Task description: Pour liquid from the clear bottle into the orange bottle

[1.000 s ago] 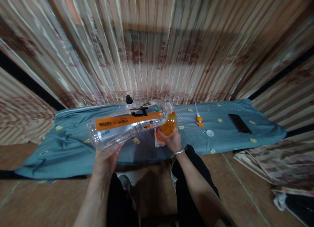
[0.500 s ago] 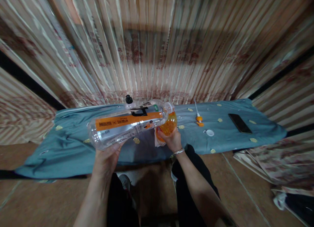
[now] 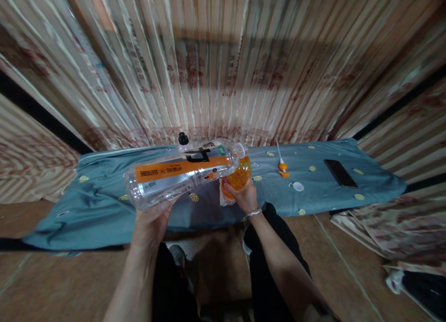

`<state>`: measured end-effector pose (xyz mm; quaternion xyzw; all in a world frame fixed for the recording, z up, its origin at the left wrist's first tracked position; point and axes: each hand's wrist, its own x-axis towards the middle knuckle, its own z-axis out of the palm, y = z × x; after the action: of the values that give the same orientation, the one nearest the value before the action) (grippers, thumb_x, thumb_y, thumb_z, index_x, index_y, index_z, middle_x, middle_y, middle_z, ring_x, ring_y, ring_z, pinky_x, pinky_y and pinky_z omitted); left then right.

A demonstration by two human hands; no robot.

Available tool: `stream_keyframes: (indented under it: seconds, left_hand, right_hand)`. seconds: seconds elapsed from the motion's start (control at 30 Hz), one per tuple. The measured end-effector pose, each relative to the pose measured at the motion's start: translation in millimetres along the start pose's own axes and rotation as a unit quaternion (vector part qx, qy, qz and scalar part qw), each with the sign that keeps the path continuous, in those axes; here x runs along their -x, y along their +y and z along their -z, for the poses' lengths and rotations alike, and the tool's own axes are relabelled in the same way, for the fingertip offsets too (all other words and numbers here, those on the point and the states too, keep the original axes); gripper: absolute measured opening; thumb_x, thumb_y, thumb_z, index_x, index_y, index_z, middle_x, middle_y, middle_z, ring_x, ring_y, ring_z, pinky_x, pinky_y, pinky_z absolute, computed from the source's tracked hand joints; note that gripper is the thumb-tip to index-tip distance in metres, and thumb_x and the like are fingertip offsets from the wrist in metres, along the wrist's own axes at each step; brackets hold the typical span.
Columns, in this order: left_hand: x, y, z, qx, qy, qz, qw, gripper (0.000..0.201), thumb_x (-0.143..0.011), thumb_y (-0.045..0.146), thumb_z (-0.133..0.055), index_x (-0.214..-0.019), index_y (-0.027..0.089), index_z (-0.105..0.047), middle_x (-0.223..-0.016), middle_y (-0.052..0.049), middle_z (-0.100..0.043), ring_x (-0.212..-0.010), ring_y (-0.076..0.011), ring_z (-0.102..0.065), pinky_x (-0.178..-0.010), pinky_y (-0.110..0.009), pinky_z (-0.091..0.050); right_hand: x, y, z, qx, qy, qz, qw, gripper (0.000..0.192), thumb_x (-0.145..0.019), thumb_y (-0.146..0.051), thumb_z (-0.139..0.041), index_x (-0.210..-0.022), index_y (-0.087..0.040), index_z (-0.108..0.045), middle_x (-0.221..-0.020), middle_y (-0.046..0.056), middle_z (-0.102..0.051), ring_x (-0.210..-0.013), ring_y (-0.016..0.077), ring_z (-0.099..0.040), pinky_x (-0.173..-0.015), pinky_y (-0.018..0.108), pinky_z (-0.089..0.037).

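My left hand (image 3: 153, 220) grips a large clear plastic bottle (image 3: 184, 171) with an orange and silver label, tipped on its side. The bottle's mouth points right and meets the top of a smaller bottle of orange liquid (image 3: 240, 173). My right hand (image 3: 244, 194) is wrapped round that smaller bottle, which leans slightly. Beneath it lies a crumpled white tissue (image 3: 226, 200). Behind the big bottle, a black-capped clear bottle (image 3: 183, 140) shows only its top. An orange pump head with a white tube (image 3: 283, 167) lies to the right.
A blue-green cloth (image 3: 97, 210) covers the narrow bench. On it lie a dark phone (image 3: 340, 173) at the right and a small round white piece (image 3: 297, 186). Striped curtains (image 3: 216, 80) hang close behind and at both sides. Black bars (image 3: 42, 115) run along the sides.
Both hands hold their bottles in nearly the same place. The big bottle's label has turned very slightly, and the whole view has shifted a little.
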<state>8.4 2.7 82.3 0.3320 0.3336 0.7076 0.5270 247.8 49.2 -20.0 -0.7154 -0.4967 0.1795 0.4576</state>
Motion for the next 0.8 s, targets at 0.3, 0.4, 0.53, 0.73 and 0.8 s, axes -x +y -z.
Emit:
stream_keyframes:
  seconds: [0.3,0.4,0.53,0.73,0.8]
  left_hand:
    - [0.2,2.5,-2.4,-0.011,-0.004,0.006,1.0,0.072,-0.051,0.03,-0.1,-0.12,0.033,-0.078,-0.113,-0.007,-0.082,-0.121,-0.0414,-0.074,-0.109,-0.06,-0.058]
    - [0.6,3.6,-4.4,-0.006,0.001,0.002,1.0,0.075,-0.05,0.031,-0.102,-0.121,0.034,-0.077,-0.114,-0.007,-0.082,-0.124,-0.0422,-0.072,-0.109,-0.06,-0.058]
    - [0.2,4.2,-6.9,0.0,0.0,-0.004,1.0,0.082,-0.046,0.031,-0.103,-0.123,0.032,-0.076,-0.117,-0.008,-0.081,-0.128,-0.0432,-0.07,-0.111,-0.06,-0.057]
    - [0.6,5.6,-8.1,-0.003,0.0,-0.002,1.0,0.085,-0.047,0.029,-0.103,-0.127,0.033,-0.075,-0.125,-0.008,-0.08,-0.131,-0.0419,-0.069,-0.11,-0.057,-0.058]
    - [0.7,5.8,-7.8,-0.001,0.001,-0.002,1.0,0.089,-0.046,0.028,-0.104,-0.13,0.034,-0.074,-0.126,-0.008,-0.079,-0.13,-0.041,-0.069,-0.109,-0.057,-0.058]
  right_hand:
    - [0.0,-0.6,0.9,0.013,-0.01,-0.008,1.0,0.062,-0.067,-0.05,-0.087,-0.114,-0.023,-0.058,-0.098,0.01,-0.081,-0.097,0.0355,-0.08,-0.083,0.047,-0.064]
    - [0.5,-0.7,0.8,0.005,-0.01,-0.011,1.0,0.061,-0.067,-0.047,-0.088,-0.115,-0.023,-0.059,-0.097,0.01,-0.08,-0.096,0.0366,-0.08,-0.083,0.049,-0.064]
    - [0.4,-0.5,1.8,-0.006,-0.013,-0.008,1.0,0.06,-0.067,-0.045,-0.088,-0.114,-0.025,-0.058,-0.096,0.009,-0.08,-0.097,0.0371,-0.08,-0.084,0.05,-0.065]
    - [0.6,-7.2,5.0,0.012,-0.023,-0.026,0.999,0.062,-0.066,-0.049,-0.087,-0.115,-0.024,-0.057,-0.1,0.009,-0.081,-0.101,0.0357,-0.079,-0.086,0.048,-0.064]
    - [0.8,-10.5,6.1,0.02,-0.026,-0.035,0.999,0.063,-0.066,-0.048,-0.088,-0.115,-0.023,-0.058,-0.1,0.01,-0.081,-0.101,0.0359,-0.079,-0.087,0.047,-0.063]
